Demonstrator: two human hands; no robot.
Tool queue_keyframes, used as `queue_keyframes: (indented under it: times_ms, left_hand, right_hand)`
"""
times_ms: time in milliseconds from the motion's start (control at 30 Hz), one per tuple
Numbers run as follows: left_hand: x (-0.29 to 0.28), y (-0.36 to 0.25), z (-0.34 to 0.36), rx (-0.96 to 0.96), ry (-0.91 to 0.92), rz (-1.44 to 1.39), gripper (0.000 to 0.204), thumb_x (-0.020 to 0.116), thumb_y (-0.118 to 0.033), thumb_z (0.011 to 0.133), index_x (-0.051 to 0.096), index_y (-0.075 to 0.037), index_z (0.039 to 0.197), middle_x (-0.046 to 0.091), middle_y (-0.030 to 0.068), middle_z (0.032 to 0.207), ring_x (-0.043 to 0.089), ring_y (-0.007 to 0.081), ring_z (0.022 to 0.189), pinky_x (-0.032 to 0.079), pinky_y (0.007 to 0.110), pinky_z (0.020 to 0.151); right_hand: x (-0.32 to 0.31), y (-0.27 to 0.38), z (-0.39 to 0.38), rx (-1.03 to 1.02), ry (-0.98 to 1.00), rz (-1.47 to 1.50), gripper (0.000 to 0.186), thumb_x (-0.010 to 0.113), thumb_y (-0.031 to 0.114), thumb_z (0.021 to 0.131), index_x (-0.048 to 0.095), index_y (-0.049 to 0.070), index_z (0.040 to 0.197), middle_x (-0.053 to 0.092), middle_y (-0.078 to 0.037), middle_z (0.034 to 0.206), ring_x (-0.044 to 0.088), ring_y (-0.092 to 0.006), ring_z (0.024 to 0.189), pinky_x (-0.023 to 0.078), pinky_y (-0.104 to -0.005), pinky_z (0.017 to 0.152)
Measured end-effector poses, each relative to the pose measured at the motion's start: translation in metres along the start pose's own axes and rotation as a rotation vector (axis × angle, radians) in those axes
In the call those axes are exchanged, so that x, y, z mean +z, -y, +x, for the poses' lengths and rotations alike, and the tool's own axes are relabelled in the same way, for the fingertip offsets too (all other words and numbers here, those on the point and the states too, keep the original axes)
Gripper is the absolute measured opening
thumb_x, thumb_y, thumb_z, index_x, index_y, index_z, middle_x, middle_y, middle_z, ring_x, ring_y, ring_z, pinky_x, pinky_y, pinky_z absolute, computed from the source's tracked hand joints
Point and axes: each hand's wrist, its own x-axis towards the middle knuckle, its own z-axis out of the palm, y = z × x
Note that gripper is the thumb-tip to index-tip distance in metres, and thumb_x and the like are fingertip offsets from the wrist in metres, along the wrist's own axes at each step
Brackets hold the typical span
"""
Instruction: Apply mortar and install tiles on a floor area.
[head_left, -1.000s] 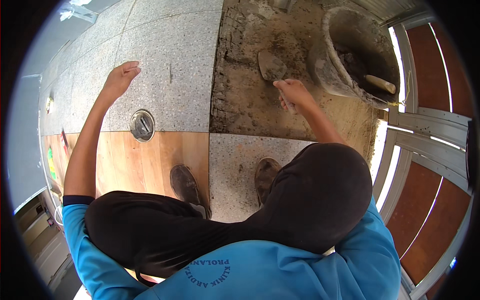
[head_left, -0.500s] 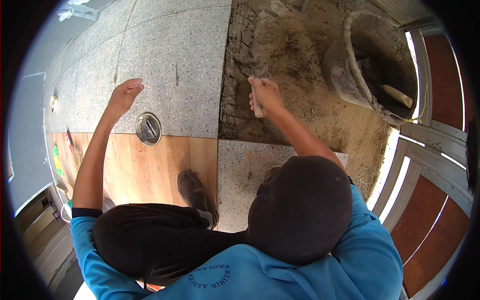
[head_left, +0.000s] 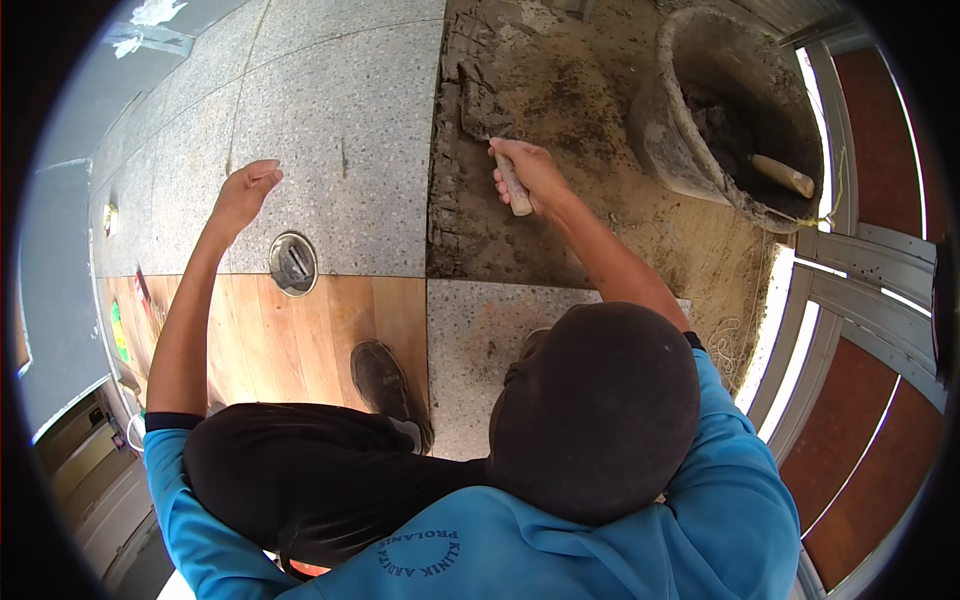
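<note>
My right hand grips the wooden-handled trowel, whose dark blade lies on a strip of wet grey mortar beside the edge of the speckled tiles. My left hand hangs over those tiles with fingers curled and pressed together; whether they hold anything is too small to make out. A round metal drain sits below it, by the wood-look flooring.
A mortar-crusted bucket with another wooden handle inside stands at upper right, near metal-framed brown panels. A grey wall runs along the left, with small red and green items beside it. My shoe rests below.
The trowel has moved leftward and up onto the mortar along the tile edge, with my right hand. My left hand has dropped slightly, and the view has shifted a little.
</note>
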Motion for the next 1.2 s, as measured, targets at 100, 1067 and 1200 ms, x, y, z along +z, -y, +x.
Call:
queue_keyframes:
  times_ms: [100, 1067, 1200]
  left_hand:
    - [0.0, -0.002, 0.003, 0.01, -0.002, 0.002, 0.047, 0.065, -0.031, 0.097, 0.061, 0.003, 0.13, 0.068, 0.0135, 0.123, 0.062, 0.0209, 0.115, 0.045, 0.031, 0.101]
    - [-0.005, -0.009, 0.021, 0.084, 0.009, 0.051, 0.043, 0.064, -0.03, 0.099, 0.064, 0.002, 0.127, 0.069, 0.0098, 0.119, 0.062, 0.0174, 0.111, 0.045, 0.03, 0.1]
    - [-0.004, -0.004, 0.014, 0.064, 0.007, -0.014, 0.045, 0.063, -0.032, 0.099, 0.063, 0.002, 0.129, 0.069, 0.0085, 0.118, 0.06, 0.0159, 0.112, 0.044, 0.03, 0.1]
  right_hand:
    - [-0.007, 0.01, -0.029, -0.007, 0.008, -0.011, 0.026, 0.063, 0.031, 0.098, 0.059, 0.005, 0.103, 0.057, -0.005, 0.066, 0.054, -0.0125, 0.049, 0.047, -0.0294, 0.041]
    - [-0.022, 0.092, -0.115, -0.18, -0.432, -0.506, 0.036, 0.06, 0.033, 0.098, 0.059, -0.001, 0.109, 0.057, -0.009, 0.073, 0.058, -0.0173, 0.057, 0.051, -0.0345, 0.051]
    - [-0.037, 0.031, -0.03, -0.051, -0.557, -0.161, 0.032, 0.059, 0.031, 0.097, 0.054, 0.0, 0.106, 0.054, -0.009, 0.072, 0.055, -0.0199, 0.052, 0.05, -0.0374, 0.047]
